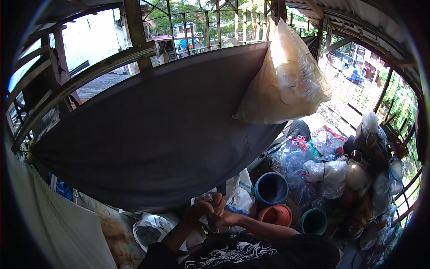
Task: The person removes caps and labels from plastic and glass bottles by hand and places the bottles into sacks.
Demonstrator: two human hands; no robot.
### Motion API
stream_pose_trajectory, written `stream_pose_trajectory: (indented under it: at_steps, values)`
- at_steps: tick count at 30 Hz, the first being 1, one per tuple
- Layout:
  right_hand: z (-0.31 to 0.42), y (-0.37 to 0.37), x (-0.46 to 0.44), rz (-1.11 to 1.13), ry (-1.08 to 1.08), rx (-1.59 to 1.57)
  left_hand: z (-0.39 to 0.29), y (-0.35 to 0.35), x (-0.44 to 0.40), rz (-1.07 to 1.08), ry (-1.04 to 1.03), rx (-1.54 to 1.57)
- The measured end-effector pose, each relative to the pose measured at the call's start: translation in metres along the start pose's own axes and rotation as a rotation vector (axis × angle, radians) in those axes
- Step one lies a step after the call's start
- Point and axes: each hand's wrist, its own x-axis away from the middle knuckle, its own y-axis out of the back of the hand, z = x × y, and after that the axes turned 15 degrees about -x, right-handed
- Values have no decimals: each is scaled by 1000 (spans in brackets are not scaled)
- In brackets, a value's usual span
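Close to my chest, my left hand has its fingers curled round a clear plastic item that shows just above the fist. My right hand is directly below and touches the left, its fingers closed on the lower part of what looks like the same item. Shade and the fingers hide most of its shape, so its exact kind cannot be made out. Beneath and left of my hands is a white sack with its mouth spread. Whitish plastic bags lie just beyond my hands.
A dark cloth hangs across the front, and a large filled plastic bag hangs at its right end. To the right are a blue bucket, an orange bucket, a green bucket and heaped clear plastic.
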Motion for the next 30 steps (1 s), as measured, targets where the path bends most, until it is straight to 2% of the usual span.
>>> stream_pose_trajectory:
  at_steps: [2,3,4,5,6,7,8,11,12,14,16,18,19,21,22,24,27,30]
  values:
    - [5,23,-18,278,-240,-220,-3,5,-8,7,-16,39]
    - [-28,30,-25,474,-246,-926,0,11,-15,108,-160,232]
    - [-37,15,-23,475,-240,-922,3,13,-22,210,-299,426]
    - [-35,0,-23,640,-154,-1222,5,11,-29,217,-297,421]
    - [-31,-16,-23,849,-115,-1518,8,8,-38,310,-278,468]
    - [-31,-25,-25,913,-119,-1592,6,2,-47,403,-260,516]
    - [-30,-29,-27,904,-132,-1583,3,-5,-56,411,-267,508]
    - [-27,-35,-27,757,-189,-1410,-18,-41,-82,634,-378,602]
    - [-25,-37,-27,716,-198,-1360,-22,-49,-92,626,-375,604]
    - [-22,-41,-30,683,-210,-1319,-48,-69,-118,812,-417,565]
    - [-19,-45,-33,677,-215,-1319,-74,-106,-125,800,-409,584]
    - [-18,-49,-34,681,-209,-1334,-74,-119,-138,1137,-563,686]
    - [-16,-51,-33,687,-201,-1346,-65,-125,-138,1136,-562,685]
    - [-8,-47,-36,691,-161,-1395,-18,-140,-121,1361,-837,1242]
    - [4,-38,-41,683,-119,-1437,2,-148,-112,1416,-930,1348]
    - [34,-17,-49,694,-37,-1511,6,-144,-98,1215,-930,1100]
    - [62,0,-41,781,-17,-1607,-28,-98,-103,738,-729,681]
    - [69,-3,-11,933,-96,-1628,-56,-56,-120,405,-548,483]
